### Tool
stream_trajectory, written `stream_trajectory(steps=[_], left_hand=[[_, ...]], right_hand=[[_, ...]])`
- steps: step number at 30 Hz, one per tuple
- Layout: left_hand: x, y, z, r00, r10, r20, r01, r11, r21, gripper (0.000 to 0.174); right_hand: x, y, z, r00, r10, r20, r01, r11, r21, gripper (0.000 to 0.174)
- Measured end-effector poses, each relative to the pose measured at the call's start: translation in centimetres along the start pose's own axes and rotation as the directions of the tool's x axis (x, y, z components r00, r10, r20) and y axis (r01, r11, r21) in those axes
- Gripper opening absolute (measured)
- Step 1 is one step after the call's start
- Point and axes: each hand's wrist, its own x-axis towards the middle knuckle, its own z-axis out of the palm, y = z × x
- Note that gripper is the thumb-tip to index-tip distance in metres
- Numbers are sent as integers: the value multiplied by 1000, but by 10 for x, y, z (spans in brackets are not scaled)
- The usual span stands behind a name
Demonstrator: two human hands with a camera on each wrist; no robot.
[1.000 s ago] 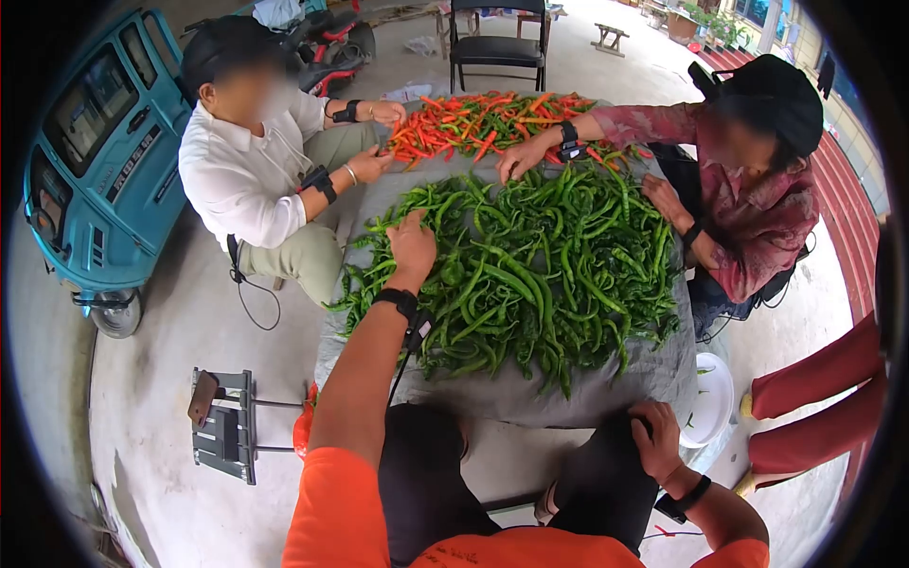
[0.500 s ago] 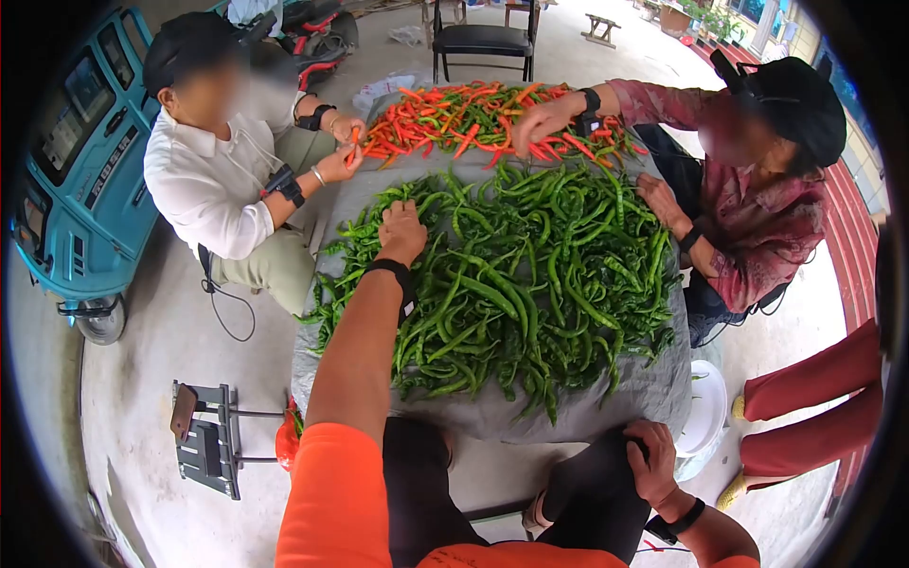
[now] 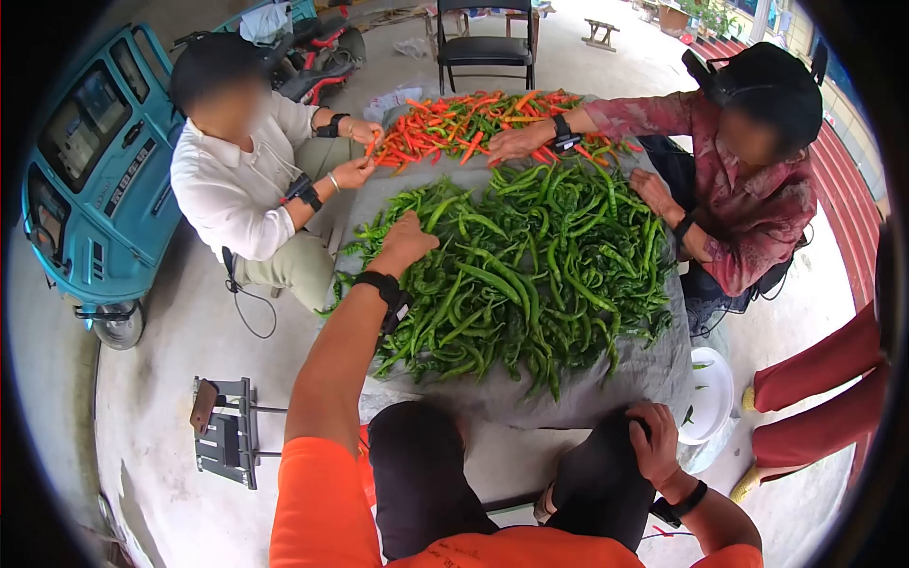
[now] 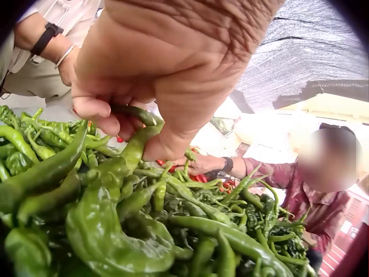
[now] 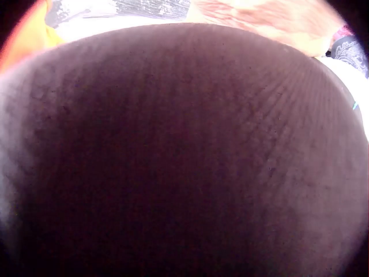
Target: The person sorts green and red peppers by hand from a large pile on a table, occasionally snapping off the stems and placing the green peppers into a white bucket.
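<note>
While L hand pinches 1 chili atop the pile, R hand lies on a knee. Its fingers hang relaxed.

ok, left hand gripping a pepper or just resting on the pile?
Gripping: left hand pinches a green chili pepper between thumb and fingers, left wrist view.

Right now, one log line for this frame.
left hand: pinches green pepper atop pile of green peppers | right hand: rests on knee | red peppers: beyond the green pile
</note>
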Motion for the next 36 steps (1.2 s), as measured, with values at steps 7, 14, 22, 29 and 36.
stream_trajectory(steps=[7,14,22,29,36], left_hand=[[-57,27,-23,981,191,47,-190,982,-24,47],[-80,49,-54,830,385,-403,-452,888,-83,29],[-161,97,-101,988,129,-83,-136,487,-863,26],[-216,100,-94,961,231,152,87,269,-959,22],[-257,102,-32,912,199,360,375,-44,-926,20]], right_hand=[[-14,2,-1,999,24,-25,-23,1000,17,16],[-23,7,-2,997,35,-65,-34,999,20,15],[-31,10,-2,994,38,-106,-35,999,26,16],[-34,15,-1,990,58,-126,-57,998,15,17],[-37,16,1,988,59,-146,-59,998,5,17]])
